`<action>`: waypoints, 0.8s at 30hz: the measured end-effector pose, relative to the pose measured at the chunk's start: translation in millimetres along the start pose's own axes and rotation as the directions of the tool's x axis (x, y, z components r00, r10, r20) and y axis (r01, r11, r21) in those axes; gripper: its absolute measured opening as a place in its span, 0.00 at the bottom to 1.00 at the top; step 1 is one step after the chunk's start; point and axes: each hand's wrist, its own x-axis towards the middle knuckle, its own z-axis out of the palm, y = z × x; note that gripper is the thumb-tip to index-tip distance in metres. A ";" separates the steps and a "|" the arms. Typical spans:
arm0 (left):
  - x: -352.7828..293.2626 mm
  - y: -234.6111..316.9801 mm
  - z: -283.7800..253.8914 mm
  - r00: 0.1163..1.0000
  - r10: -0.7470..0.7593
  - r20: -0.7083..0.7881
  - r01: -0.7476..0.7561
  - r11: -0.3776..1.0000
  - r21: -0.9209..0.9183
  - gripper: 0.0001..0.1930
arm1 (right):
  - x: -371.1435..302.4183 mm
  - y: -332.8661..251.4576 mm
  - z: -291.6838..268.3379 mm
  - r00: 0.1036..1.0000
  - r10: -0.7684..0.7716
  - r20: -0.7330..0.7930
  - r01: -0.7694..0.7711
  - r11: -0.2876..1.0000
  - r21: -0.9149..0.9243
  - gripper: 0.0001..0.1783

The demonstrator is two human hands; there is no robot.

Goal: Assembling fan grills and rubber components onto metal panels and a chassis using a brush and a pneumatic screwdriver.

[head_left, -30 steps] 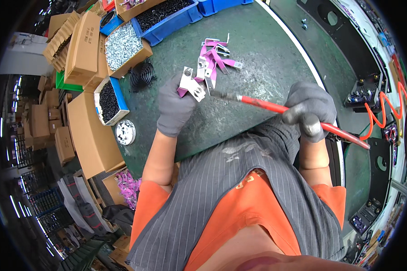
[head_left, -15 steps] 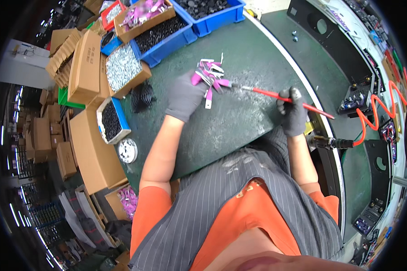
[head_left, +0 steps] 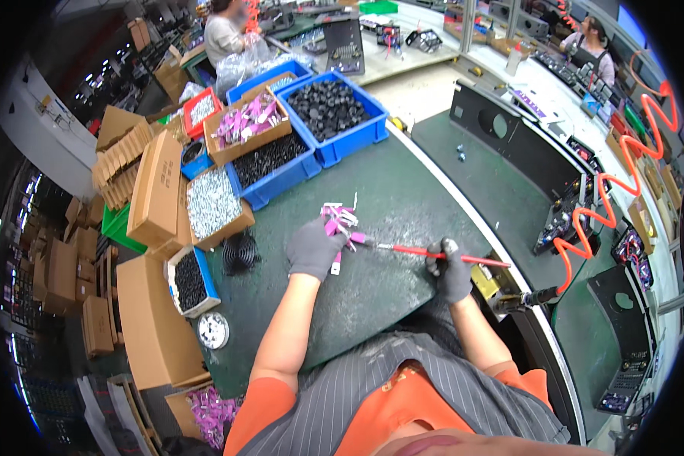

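Several pink-and-white flat metal pieces [head_left: 337, 216] lie in a small heap on the dark green table. My gloved left hand [head_left: 314, 249] is closed at the heap's near-left side, its fingertips on one of the pieces. In my gloved right hand [head_left: 451, 272] is a long red-handled brush [head_left: 412, 250] with a metal collar and a dark tip. The fingers are wrapped round its handle. The brush points left, its tip at the end of a pink piece beside my left fingers. Just what my left fingertips pinch is partly hidden.
Blue bins [head_left: 334, 156] of black parts stand at the back left. Nearby are a carton of pink pieces [head_left: 249, 121], a carton of silver parts [head_left: 213, 199] and a black coil [head_left: 240, 252]. A red coiled hose [head_left: 585, 216] hangs at right. Two people work farther off.
The view has tilted up, bringing the far benches and two people into sight. My right hand has come closer to the left, and the brush lies more level, its tip still at the pink piece.
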 end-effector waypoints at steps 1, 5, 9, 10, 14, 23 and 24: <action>-0.6 -0.6 -1.7 1.000 -0.009 0.026 0.008 1.000 0.022 0.20 | -1.0 1.3 -0.2 1.000 0.009 -0.009 -0.009 1.000 -0.023 0.19; 2.8 -2.0 2.4 0.998 -0.015 0.067 0.009 0.997 0.082 0.21 | -1.9 2.9 -1.1 1.000 0.027 -0.015 -0.027 0.999 0.021 0.19; -1.8 0.8 6.4 0.998 0.037 -0.048 -0.041 0.994 -0.102 0.24 | -1.2 2.4 -2.7 0.997 0.064 -0.033 -0.062 0.995 0.076 0.19; -2.1 -0.3 8.4 0.998 0.037 -0.054 -0.042 0.994 -0.104 0.24 | -1.2 1.9 -2.5 0.995 0.091 -0.042 -0.086 0.990 0.112 0.19; 1.8 -14.0 20.5 0.998 -0.009 -0.061 -0.027 0.830 -0.557 0.15 | 0.5 -1.3 -1.9 0.999 0.041 -0.003 -0.040 0.987 0.154 0.19; -29.1 -23.5 -1.9 0.974 -0.101 0.204 0.189 -0.138 -0.972 0.11 | 1.9 -8.4 -1.5 0.998 0.014 -0.064 0.012 0.921 0.389 0.26; -31.8 -31.4 1.1 0.972 -0.108 0.210 0.194 -0.142 -0.971 0.11 | 1.7 -9.8 -0.2 0.998 0.022 -0.064 0.005 0.923 0.384 0.26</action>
